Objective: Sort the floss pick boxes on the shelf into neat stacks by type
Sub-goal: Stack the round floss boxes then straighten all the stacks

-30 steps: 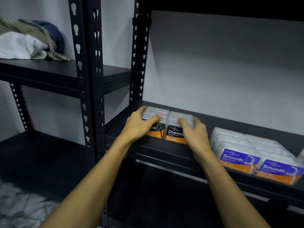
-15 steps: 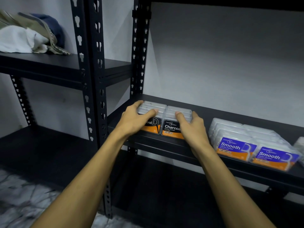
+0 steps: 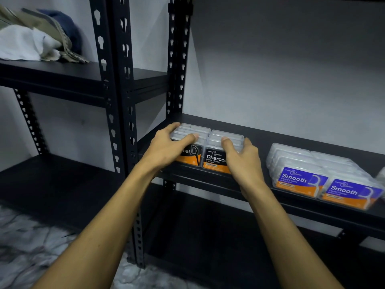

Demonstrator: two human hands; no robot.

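Two rows of black-and-orange Charcoal floss pick boxes stand side by side at the left end of the black shelf (image 3: pixel 260 134). My left hand (image 3: pixel 166 148) wraps the left Charcoal row (image 3: pixel 192 132), thumb on top. My right hand (image 3: pixel 242 157) grips the right Charcoal row (image 3: pixel 215 160) from its right side, thumb on top. Further right, two rows of purple-and-orange Smooth boxes (image 3: pixel 300 179) (image 3: pixel 352 192) stand together, apart from both hands.
Black perforated uprights (image 3: pixel 116 101) stand just left of the Charcoal boxes. A neighbouring shelf at upper left holds folded cloth (image 3: pixel 35 41). A clear box edge (image 3: pixel 382 174) shows at the far right. Marble floor (image 3: pixel 25 247) lies below left.
Both hands stay on the Charcoal rows; the view has shifted slightly, so the shelf sits a little higher in frame. The boxes keep their places.
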